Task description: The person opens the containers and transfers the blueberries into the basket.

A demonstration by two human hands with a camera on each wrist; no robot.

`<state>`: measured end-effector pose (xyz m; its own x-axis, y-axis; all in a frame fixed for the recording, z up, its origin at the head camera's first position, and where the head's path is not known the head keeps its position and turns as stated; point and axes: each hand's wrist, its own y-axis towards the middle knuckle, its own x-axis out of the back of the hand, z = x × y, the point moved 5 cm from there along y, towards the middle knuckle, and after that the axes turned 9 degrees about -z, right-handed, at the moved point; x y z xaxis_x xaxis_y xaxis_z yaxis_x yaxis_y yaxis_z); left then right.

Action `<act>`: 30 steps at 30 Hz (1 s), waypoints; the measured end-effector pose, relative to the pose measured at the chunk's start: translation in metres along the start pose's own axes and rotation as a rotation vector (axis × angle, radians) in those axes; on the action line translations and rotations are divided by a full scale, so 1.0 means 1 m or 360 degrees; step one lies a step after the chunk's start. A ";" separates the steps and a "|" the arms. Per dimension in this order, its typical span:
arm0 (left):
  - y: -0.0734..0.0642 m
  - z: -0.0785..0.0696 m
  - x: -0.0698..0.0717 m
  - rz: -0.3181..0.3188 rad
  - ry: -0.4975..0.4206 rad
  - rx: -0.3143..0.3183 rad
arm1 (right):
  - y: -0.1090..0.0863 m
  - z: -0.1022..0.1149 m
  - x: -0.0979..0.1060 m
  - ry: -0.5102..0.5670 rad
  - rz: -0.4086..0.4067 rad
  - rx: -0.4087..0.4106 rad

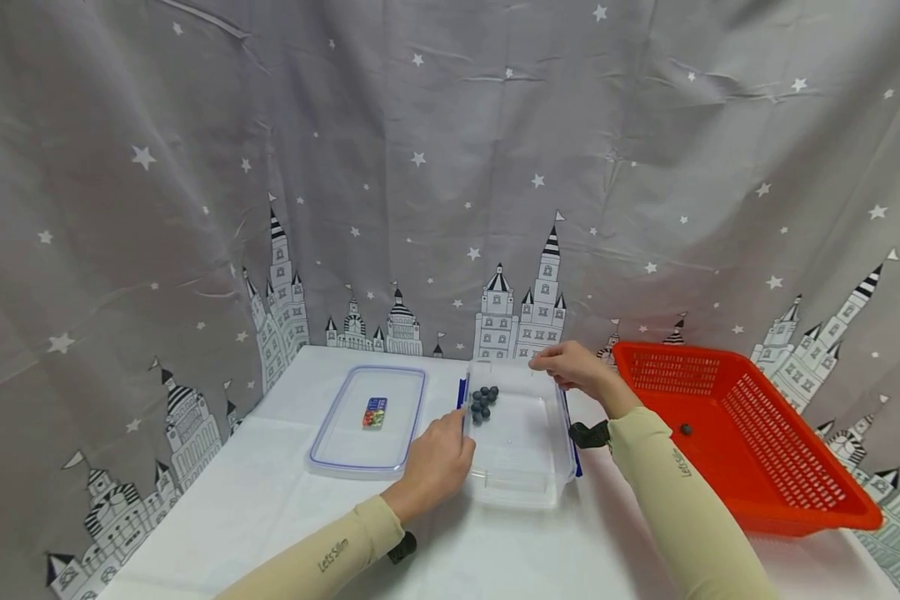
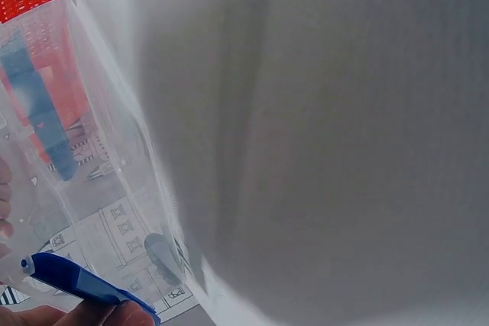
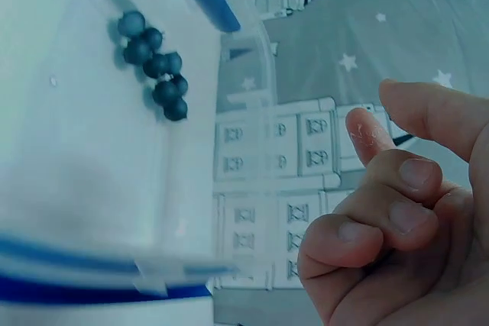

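A clear plastic food container (image 1: 525, 429) with blue side clips stands uncovered on the table. Several blueberries (image 1: 483, 403) lie clustered against its left inner wall. My left hand (image 1: 438, 454) holds the container's left side, its fingers on a blue clip (image 2: 72, 276) in the left wrist view. Over the container's back right corner hovers my right hand (image 1: 579, 372). In the right wrist view three of its fingers (image 3: 409, 215) are curled, while thumb and index finger stand apart with nothing visible between them. One blueberry (image 1: 686, 429) sits in the red plastic basket (image 1: 810, 475).
A clear lid (image 1: 337, 421) with a blue seal and a small colored label lies flat left of the container. The red basket stands close on the right, by my right forearm. Behind the white table (image 1: 270, 500) hangs a grey printed curtain (image 1: 435, 167).
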<state>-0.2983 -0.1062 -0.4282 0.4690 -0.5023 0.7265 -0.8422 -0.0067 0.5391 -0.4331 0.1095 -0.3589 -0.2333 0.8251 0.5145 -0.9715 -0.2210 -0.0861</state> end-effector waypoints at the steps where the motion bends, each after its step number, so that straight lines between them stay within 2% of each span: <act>1: 0.000 0.000 0.000 -0.0003 0.0000 -0.0001 | 0.001 0.000 -0.003 0.0024 0.0011 -0.0001; 9: 0.000 0.000 0.000 -0.0072 0.0009 -0.0047 | 0.007 -0.002 -0.022 0.0184 0.0059 0.0002; 15: 0.000 0.001 -0.001 -0.0046 0.0020 -0.0034 | 0.012 -0.006 -0.038 0.0268 0.0074 -0.0018; 22: 0.000 0.002 -0.002 -0.0031 0.0019 -0.0019 | 0.016 -0.011 -0.054 0.0279 0.0091 -0.0034; 30: 0.000 0.001 -0.002 -0.0010 0.0028 -0.0004 | 0.024 -0.019 -0.064 0.0278 0.0071 -0.0119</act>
<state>-0.2999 -0.1063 -0.4304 0.4791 -0.4868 0.7304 -0.8385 -0.0078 0.5448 -0.4419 0.0616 -0.4102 -0.2738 0.8946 0.3532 -0.9589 -0.2256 -0.1718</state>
